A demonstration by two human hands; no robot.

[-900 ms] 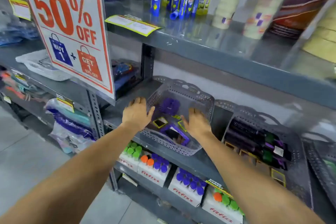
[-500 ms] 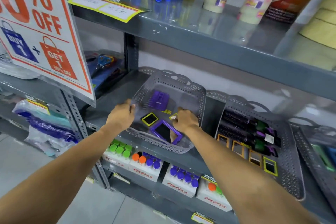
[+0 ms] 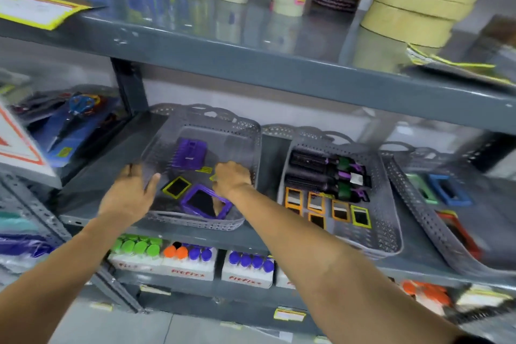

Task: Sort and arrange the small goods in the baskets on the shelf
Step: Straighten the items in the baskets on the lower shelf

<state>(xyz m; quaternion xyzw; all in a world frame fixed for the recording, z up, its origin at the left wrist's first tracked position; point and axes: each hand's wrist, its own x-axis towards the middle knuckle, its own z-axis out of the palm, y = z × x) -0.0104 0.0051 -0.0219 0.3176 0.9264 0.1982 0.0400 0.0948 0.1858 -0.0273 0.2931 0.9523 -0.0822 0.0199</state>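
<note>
A grey perforated basket (image 3: 240,131) sits on the middle shelf, its front over the shelf edge. Inside lie a purple comb (image 3: 190,154), a yellow-framed mirror (image 3: 176,187) and a larger purple-framed mirror (image 3: 205,202). My left hand (image 3: 127,195) grips the basket's left front rim. My right hand (image 3: 231,180) holds the right front part of the basket, its fingers curled over the inside. A second grey basket (image 3: 388,232) to the right holds black and purple hair brushes (image 3: 326,173) and several small orange and yellow framed mirrors (image 3: 340,211).
A third grey basket (image 3: 413,184) at far right holds blue, green and red framed items. The upper shelf (image 3: 251,61) overhangs, with glue tubes and tape rolls on it. Boxes of colour-capped bottles (image 3: 190,262) fill the shelf below. A sale sign (image 3: 16,145) hangs at left.
The view has shifted closer and rightward along the shelf. Both hands stay on the left basket, which now sits flatter and further back on the shelf than before.
</note>
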